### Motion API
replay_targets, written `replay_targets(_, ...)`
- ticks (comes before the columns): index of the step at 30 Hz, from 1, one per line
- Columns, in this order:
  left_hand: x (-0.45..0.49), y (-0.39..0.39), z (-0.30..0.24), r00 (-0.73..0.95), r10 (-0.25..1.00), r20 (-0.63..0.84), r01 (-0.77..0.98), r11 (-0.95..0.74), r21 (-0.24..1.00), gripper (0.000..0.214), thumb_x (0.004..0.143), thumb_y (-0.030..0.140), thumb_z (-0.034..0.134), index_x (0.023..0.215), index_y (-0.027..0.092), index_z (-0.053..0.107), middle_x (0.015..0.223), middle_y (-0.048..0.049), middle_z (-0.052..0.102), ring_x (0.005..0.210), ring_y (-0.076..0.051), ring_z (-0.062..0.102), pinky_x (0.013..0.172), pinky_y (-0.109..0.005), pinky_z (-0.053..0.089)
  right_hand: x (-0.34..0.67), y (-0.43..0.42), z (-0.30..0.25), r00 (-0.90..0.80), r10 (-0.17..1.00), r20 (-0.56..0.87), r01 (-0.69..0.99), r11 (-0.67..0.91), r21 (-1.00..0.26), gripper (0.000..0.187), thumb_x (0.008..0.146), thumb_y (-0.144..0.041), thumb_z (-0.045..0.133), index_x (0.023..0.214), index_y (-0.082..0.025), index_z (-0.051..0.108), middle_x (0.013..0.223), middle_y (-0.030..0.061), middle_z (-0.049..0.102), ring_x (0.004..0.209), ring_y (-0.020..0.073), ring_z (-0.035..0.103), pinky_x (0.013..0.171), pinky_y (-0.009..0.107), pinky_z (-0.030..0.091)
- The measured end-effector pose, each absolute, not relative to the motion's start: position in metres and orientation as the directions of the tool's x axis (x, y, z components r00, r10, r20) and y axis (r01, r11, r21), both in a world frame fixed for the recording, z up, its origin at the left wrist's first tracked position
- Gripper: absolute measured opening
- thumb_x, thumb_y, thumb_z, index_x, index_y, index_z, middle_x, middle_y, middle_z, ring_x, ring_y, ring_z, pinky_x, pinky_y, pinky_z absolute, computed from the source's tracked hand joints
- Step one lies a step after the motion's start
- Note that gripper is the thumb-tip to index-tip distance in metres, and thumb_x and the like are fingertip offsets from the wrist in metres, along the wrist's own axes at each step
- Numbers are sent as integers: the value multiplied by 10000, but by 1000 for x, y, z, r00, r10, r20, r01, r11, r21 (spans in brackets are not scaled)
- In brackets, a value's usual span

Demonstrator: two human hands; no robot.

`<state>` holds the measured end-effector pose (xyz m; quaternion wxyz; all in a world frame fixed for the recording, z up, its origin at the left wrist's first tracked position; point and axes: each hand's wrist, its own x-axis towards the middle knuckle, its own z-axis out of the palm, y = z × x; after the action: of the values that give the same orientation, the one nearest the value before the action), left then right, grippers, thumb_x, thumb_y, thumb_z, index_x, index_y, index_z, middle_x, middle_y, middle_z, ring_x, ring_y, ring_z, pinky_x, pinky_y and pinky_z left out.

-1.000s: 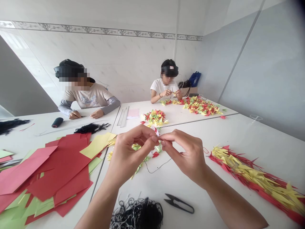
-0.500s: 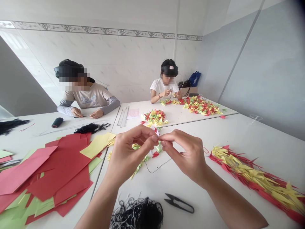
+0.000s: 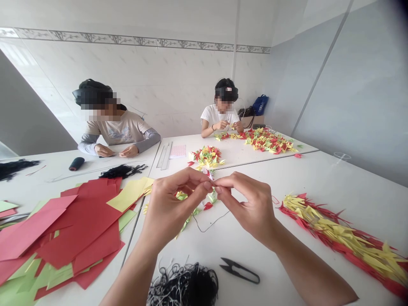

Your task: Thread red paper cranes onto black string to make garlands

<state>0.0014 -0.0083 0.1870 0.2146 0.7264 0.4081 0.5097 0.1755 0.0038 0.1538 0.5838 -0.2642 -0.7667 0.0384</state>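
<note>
Left hand (image 3: pixel 170 199) and right hand (image 3: pixel 251 204) raised over tabletop (image 3: pixel 318 178), both pinching small folded paper piece (image 3: pixel 209 174) between them, piece mostly hidden by fingers. Below: scattered yellow-green folded paper units (image 3: pixel 191 208), thin dark thread (image 3: pixel 210 223). Nearby: 1 black thread snips (image 3: pixel 239 271), 1 black thread tangle (image 3: pixel 185 284), long red-yellow paper strand (image 3: pixel 344 238), loose colored paper sheets (image 3: pixel 79 225). Beyond: 2 co-workers, first co-worker (image 3: pixel 114 131), second co-worker (image 3: pixel 221 117); 1 dark thread spool (image 3: pixel 76 163); 1 blue bag (image 3: pixel 260 105). Shirt lettering (image 3: pixel 114 134) unreadable.
</note>
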Motion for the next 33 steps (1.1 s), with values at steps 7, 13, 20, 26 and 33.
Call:
replay_targets(7,3,-7,185,138,811,569,353,-577,736,97,868,253,681,796,193,710,706,-10,728,635,-126,667,573,-220,541,175,3,154,-189,454,871,358,857,-369,159,974,-142,540,883,-205,655,674,-7,631,609,121,576,570,246,465)
replay_targets(13,4,-7,184,137,800,584,346,-591,728,85,867,234,688,794,196,706,690,4,713,624,-116,659,580,-219,540,175,4,153,-187,449,874,353,861,-367,146,965,-130,553,875,-200,645,687,-10,624,617,115,569,585,241,466)
replay_targets(20,4,-8,184,159,807,569,318,-588,744,56,862,215,695,913,192,704,725,2,713,652,-117,665,597,-213,544,174,4,153,-170,451,876,352,858,-374,150,961,-125,555,872,-198,651,687,-6,642,621,121,598,587,241,471)
replay_targets(26,3,-8,184,149,810,567,325,-582,746,40,868,219,679,884,183,676,721,4,686,654,-115,646,598,-219,541,174,4,153,-162,447,880,351,859,-372,142,960,-127,565,879,-194,659,686,-5,651,627,123,609,587,241,473)
replay_targets(33,4,-6,181,144,797,586,314,-598,737,68,874,224,678,824,179,667,722,3,676,654,-111,632,595,-222,533,174,4,152,-175,444,879,363,859,-361,144,958,-122,565,887,-205,659,678,-18,613,606,113,553,584,239,466)
